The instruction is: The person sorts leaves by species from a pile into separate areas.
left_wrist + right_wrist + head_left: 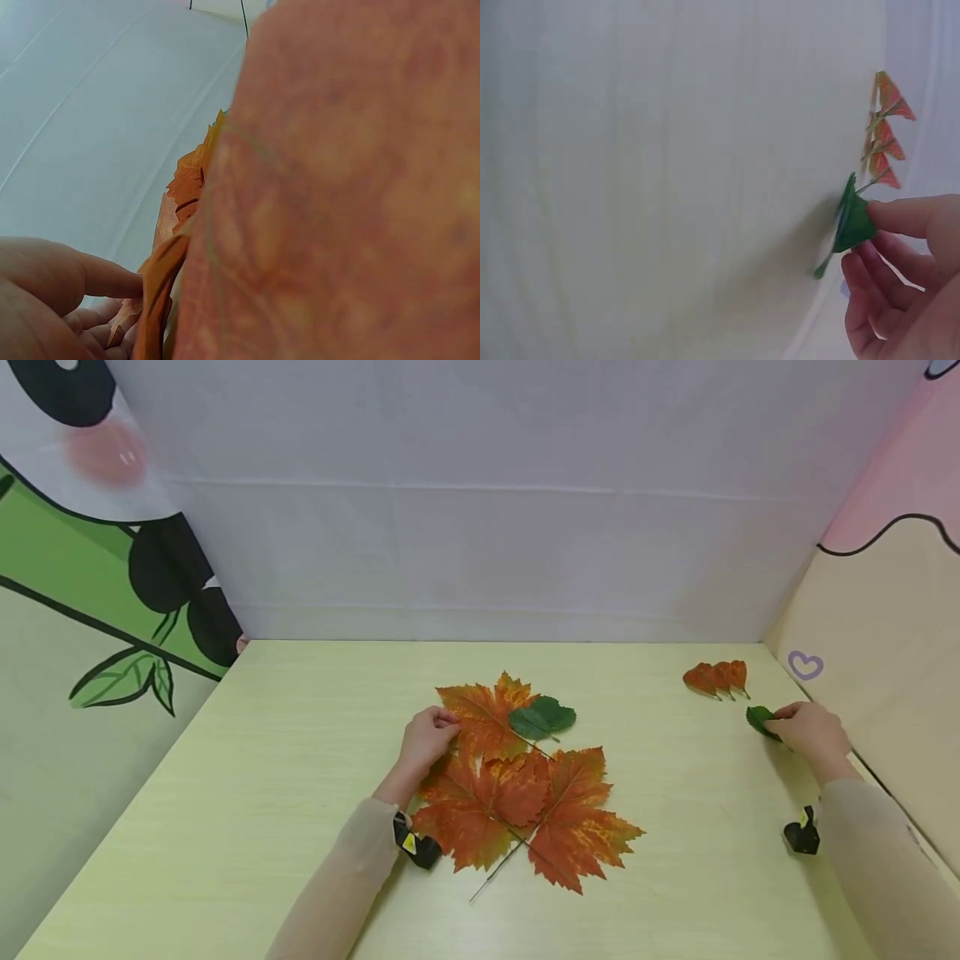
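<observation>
At the left edge of the upper maple leaf point(480, 714), my left hand point(429, 739) pinches an orange leaf edge between thumb and fingers; the left wrist view shows the thumb against the orange leaf point(161, 289), with a large blurred leaf filling the right side. My right hand point(813, 732) pinches a small green leaf point(761, 720) at the right of the table; in the right wrist view the green leaf point(855, 223) sits between thumb and fingers, its stem pointing down. Two more orange maple leaves point(581, 818) lie below, overlapping, with a smaller orange leaf point(517, 789) on them.
Green leaves point(543, 717) lie on the upper maple leaf's right side. Several small orange leaves point(716, 678) overlap in a row at the back right of the table point(285, 827). A white wall covering point(480, 560) rises behind, with printed panels at both sides.
</observation>
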`<move>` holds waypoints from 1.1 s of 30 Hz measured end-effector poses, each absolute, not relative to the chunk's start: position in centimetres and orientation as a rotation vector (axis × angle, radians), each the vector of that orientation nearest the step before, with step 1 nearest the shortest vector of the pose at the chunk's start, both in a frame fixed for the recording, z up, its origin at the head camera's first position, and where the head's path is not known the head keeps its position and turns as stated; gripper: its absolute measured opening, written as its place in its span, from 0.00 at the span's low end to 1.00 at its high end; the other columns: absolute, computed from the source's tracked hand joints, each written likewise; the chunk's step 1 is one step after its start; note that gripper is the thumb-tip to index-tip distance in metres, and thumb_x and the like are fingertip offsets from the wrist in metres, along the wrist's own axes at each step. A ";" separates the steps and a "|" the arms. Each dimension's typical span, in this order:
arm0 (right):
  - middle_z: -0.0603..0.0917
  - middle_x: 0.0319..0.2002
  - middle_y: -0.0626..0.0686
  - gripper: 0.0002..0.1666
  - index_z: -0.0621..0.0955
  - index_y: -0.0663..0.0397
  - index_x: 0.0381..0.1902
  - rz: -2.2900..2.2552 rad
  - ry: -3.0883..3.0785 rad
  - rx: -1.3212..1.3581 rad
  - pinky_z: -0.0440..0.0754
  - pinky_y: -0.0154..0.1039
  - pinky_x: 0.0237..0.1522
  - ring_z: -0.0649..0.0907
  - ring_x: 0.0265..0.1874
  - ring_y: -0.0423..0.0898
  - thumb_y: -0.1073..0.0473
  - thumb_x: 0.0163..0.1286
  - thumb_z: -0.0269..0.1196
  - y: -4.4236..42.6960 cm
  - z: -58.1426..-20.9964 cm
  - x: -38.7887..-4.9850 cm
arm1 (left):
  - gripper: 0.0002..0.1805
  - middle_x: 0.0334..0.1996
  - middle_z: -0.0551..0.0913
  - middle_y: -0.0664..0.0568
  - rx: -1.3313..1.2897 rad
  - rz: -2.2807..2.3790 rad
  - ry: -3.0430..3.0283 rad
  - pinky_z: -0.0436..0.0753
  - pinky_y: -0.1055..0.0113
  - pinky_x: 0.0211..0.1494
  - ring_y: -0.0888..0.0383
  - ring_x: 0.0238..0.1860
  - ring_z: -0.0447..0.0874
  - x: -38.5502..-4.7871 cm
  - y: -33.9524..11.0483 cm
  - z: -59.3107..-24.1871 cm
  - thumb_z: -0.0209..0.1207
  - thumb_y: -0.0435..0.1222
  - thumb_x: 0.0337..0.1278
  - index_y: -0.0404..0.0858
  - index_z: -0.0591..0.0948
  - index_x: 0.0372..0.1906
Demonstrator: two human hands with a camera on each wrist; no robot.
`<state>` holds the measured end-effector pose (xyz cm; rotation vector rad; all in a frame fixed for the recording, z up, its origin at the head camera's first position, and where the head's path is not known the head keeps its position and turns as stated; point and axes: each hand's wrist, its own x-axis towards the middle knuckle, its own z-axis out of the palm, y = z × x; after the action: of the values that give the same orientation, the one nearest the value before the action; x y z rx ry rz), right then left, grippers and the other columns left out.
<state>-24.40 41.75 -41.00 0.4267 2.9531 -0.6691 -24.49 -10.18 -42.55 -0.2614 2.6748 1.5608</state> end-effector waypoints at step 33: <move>0.82 0.38 0.59 0.16 0.79 0.59 0.43 -0.776 3.147 -0.220 0.74 0.41 0.28 0.80 0.32 0.52 0.54 0.63 0.57 25.3 -37.9 -26.6 | 0.08 0.32 0.79 0.46 -0.253 1.562 2.686 0.70 0.70 0.25 0.58 0.23 0.71 -24.6 -10.2 -42.7 0.56 0.34 0.57 0.35 0.78 0.39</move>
<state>-26.58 25.34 -37.89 -0.2200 3.1474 -0.7759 -24.58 -10.18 -42.69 -0.2530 2.6859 1.5621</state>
